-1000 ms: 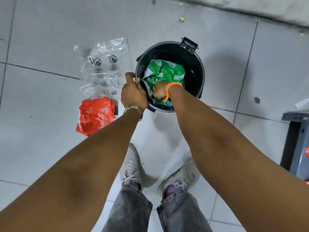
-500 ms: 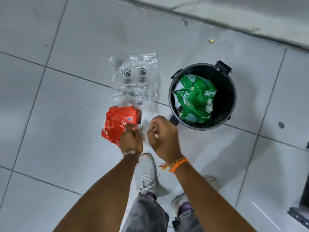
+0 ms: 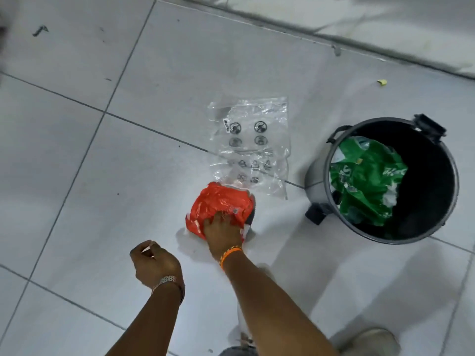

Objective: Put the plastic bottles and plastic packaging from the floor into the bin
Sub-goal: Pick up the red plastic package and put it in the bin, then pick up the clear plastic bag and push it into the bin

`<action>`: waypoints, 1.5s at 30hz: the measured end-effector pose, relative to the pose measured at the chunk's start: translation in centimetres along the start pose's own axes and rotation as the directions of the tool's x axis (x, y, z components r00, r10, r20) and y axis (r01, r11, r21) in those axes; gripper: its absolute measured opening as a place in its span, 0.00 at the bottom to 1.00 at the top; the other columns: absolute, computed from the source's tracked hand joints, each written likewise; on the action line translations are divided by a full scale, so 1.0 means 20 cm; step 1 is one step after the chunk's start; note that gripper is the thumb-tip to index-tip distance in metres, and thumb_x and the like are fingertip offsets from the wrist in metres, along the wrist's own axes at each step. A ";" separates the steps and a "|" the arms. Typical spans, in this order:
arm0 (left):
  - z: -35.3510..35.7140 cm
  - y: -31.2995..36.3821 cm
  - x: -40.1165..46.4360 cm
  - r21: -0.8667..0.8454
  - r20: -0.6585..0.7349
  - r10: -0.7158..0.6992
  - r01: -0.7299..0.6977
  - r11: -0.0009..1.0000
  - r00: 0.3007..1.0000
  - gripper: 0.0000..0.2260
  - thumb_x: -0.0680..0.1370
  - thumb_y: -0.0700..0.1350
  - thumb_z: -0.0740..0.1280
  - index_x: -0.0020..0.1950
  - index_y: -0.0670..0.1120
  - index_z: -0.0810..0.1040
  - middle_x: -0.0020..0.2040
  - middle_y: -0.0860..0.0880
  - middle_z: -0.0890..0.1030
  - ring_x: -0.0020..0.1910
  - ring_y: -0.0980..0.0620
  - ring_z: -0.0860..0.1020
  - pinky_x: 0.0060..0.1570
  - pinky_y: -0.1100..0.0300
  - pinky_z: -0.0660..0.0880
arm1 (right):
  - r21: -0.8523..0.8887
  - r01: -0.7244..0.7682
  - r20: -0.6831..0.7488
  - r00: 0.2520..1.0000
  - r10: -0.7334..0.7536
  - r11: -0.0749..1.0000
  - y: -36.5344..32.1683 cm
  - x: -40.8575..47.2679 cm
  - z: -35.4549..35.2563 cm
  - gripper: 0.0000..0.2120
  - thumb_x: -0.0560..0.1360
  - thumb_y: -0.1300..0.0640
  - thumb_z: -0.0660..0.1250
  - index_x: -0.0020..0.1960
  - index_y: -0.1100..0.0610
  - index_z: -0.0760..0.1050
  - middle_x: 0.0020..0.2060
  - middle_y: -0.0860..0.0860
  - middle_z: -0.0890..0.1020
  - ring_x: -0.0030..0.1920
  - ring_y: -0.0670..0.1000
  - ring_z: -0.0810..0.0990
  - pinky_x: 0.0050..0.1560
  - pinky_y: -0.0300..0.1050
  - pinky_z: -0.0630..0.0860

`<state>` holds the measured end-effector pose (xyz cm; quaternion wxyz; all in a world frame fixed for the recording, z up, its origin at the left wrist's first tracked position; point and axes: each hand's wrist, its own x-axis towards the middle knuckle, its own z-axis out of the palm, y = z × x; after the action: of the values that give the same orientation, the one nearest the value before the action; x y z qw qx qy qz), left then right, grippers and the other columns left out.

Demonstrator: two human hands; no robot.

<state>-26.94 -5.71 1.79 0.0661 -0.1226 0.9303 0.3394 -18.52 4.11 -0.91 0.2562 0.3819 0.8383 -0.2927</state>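
A crumpled red plastic wrapper (image 3: 218, 206) lies on the tiled floor left of the bin. My right hand (image 3: 222, 229), with an orange wristband, presses down on its near edge, fingers closing on the plastic. My left hand (image 3: 154, 260), wearing a metal watch, hovers loosely curled to the left, holding nothing. A clear plastic bag (image 3: 250, 147) with black printed symbols lies flat just beyond the red wrapper. The round black bin (image 3: 437, 222) stands at the right with green plastic packaging (image 3: 367, 181) inside it.
A raised pale ledge (image 3: 359, 24) runs along the far side of the floor. A small yellow scrap (image 3: 382, 82) and a dark scrap (image 3: 39, 30) lie on the tiles. My shoe (image 3: 370, 340) shows at the bottom right.
Both hands left the bin, where the green packaging stays. My right hand has come down onto the red wrapper, and my left hand has drawn back to the left.
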 end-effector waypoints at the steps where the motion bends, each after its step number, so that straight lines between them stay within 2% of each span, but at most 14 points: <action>1: -0.01 0.01 0.02 0.014 0.004 -0.001 0.001 1.000 1.000 0.07 0.78 0.47 0.60 0.53 0.51 0.76 0.44 0.49 0.79 0.40 0.46 0.75 0.46 0.56 0.70 | 0.027 0.046 -0.025 0.999 -0.045 0.999 0.00 -0.05 -0.08 0.21 0.79 0.65 0.61 0.71 0.59 0.68 0.65 0.64 0.74 0.66 0.69 0.74 0.58 0.65 0.78; 5: -0.06 0.02 0.05 0.123 0.091 -0.042 0.031 0.992 0.995 0.07 0.78 0.46 0.62 0.53 0.49 0.77 0.47 0.46 0.81 0.44 0.43 0.77 0.49 0.55 0.70 | 0.322 0.119 -0.381 0.925 0.013 0.939 0.09 -0.46 -0.51 0.25 0.67 0.58 0.62 0.65 0.50 0.72 0.52 0.53 0.82 0.49 0.60 0.83 0.43 0.53 0.82; 8: -0.07 0.01 0.03 0.287 0.278 -0.109 0.026 0.957 0.954 0.08 0.78 0.45 0.65 0.55 0.46 0.79 0.53 0.41 0.83 0.53 0.38 0.79 0.56 0.51 0.72 | 0.314 0.031 -0.705 0.677 0.211 0.949 0.38 -0.83 -0.83 0.28 0.63 0.54 0.62 0.64 0.46 0.73 0.49 0.46 0.80 0.43 0.53 0.78 0.37 0.47 0.77; 11: -0.07 0.04 -0.03 0.405 0.469 -0.206 -0.002 0.914 0.859 0.09 0.77 0.45 0.67 0.55 0.45 0.82 0.57 0.40 0.83 0.58 0.37 0.78 0.60 0.49 0.72 | 0.371 -0.232 -0.767 0.469 0.438 0.899 0.77 -0.96 -0.99 0.25 0.64 0.53 0.65 0.62 0.50 0.71 0.53 0.49 0.76 0.47 0.55 0.75 0.39 0.43 0.68; 17: 0.03 0.17 -0.25 0.305 0.676 -0.388 0.241 0.921 0.626 0.07 0.79 0.40 0.65 0.55 0.42 0.79 0.48 0.40 0.83 0.43 0.43 0.78 0.44 0.55 0.72 | 0.477 -0.396 -0.183 0.829 0.529 0.785 1.26 -0.57 -0.74 0.34 0.75 0.60 0.70 0.77 0.57 0.62 0.71 0.67 0.65 0.65 0.71 0.72 0.70 0.58 0.69; 22: 0.11 0.29 -0.43 0.286 0.779 -0.375 0.248 0.926 0.502 0.05 0.80 0.38 0.63 0.49 0.45 0.78 0.45 0.43 0.81 0.38 0.47 0.77 0.39 0.58 0.69 | 0.291 -0.609 0.097 0.786 0.611 0.738 1.34 -0.33 -0.74 0.38 0.76 0.48 0.70 0.79 0.47 0.53 0.79 0.65 0.46 0.73 0.76 0.60 0.75 0.63 0.64; 25: 0.08 0.32 -0.50 0.284 0.792 -0.380 0.262 0.922 0.479 0.05 0.79 0.37 0.64 0.49 0.45 0.79 0.44 0.44 0.82 0.38 0.47 0.77 0.39 0.58 0.70 | 0.363 -0.613 0.222 0.788 0.574 0.702 1.31 -0.39 -0.93 0.38 0.72 0.45 0.72 0.78 0.48 0.59 0.79 0.64 0.50 0.72 0.70 0.69 0.75 0.56 0.66; 28: 0.03 0.30 -0.51 0.292 0.791 -0.398 0.285 0.913 0.464 0.05 0.79 0.38 0.64 0.49 0.46 0.79 0.46 0.43 0.83 0.40 0.46 0.78 0.41 0.57 0.71 | 0.379 -0.543 -0.055 0.795 0.604 0.749 1.22 -0.54 -1.12 0.31 0.65 0.34 0.69 0.62 0.51 0.76 0.60 0.56 0.80 0.58 0.62 0.80 0.54 0.53 0.76; 32: -0.01 0.25 -0.48 0.282 0.751 -0.437 0.358 0.890 0.494 0.07 0.81 0.39 0.62 0.53 0.43 0.79 0.49 0.41 0.82 0.44 0.44 0.78 0.45 0.55 0.72 | 0.452 -0.094 -0.772 0.458 0.441 0.887 0.84 -0.48 -1.17 0.12 0.74 0.45 0.68 0.52 0.52 0.77 0.43 0.50 0.82 0.42 0.46 0.78 0.45 0.40 0.71; 34: -0.02 0.23 -0.47 0.240 0.725 -0.454 0.427 0.872 0.519 0.06 0.81 0.41 0.62 0.53 0.43 0.79 0.50 0.41 0.81 0.47 0.42 0.77 0.48 0.53 0.72 | 0.500 0.095 -0.701 0.627 0.338 0.861 0.66 -0.23 -1.07 0.16 0.73 0.53 0.73 0.59 0.55 0.76 0.51 0.52 0.81 0.49 0.47 0.79 0.54 0.45 0.77; 37: 0.02 0.25 -0.45 0.151 0.698 -0.460 0.515 0.844 0.549 0.06 0.81 0.41 0.63 0.53 0.43 0.78 0.48 0.42 0.81 0.47 0.43 0.77 0.45 0.55 0.73 | 0.307 -0.098 -0.261 0.948 0.183 0.946 0.54 0.20 -0.86 0.49 0.69 0.49 0.78 0.80 0.58 0.54 0.77 0.62 0.62 0.75 0.63 0.65 0.73 0.60 0.69; 39: 0.08 0.28 -0.45 0.088 0.691 -0.440 0.538 0.839 0.573 0.06 0.80 0.41 0.63 0.54 0.43 0.79 0.47 0.43 0.81 0.47 0.43 0.78 0.48 0.53 0.73 | -0.039 -0.151 -0.115 0.983 0.146 0.988 0.58 0.38 -0.69 0.56 0.71 0.46 0.76 0.82 0.57 0.40 0.79 0.64 0.56 0.80 0.66 0.55 0.78 0.66 0.57; 41: 0.13 0.32 -0.45 0.020 0.684 -0.416 0.555 0.832 0.599 0.07 0.80 0.41 0.63 0.54 0.44 0.79 0.47 0.45 0.81 0.48 0.44 0.78 0.50 0.53 0.73 | -0.176 -0.166 -0.103 0.983 0.149 0.970 0.64 0.46 -0.56 0.46 0.76 0.52 0.70 0.82 0.59 0.43 0.74 0.65 0.68 0.76 0.66 0.63 0.79 0.68 0.51; 45: 0.21 0.43 -0.48 -0.125 0.656 -0.353 0.557 0.821 0.667 0.07 0.80 0.39 0.63 0.53 0.45 0.79 0.44 0.46 0.81 0.42 0.48 0.77 0.43 0.58 0.73 | -0.021 -0.131 -0.196 0.973 0.124 0.991 0.64 0.32 -0.59 0.29 0.77 0.61 0.68 0.76 0.56 0.62 0.59 0.59 0.82 0.59 0.62 0.82 0.62 0.56 0.77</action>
<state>-19.95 5.14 5.92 0.4235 -0.2475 0.7301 0.4758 -14.55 22.10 -0.64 0.1979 0.4573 0.8379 -0.2226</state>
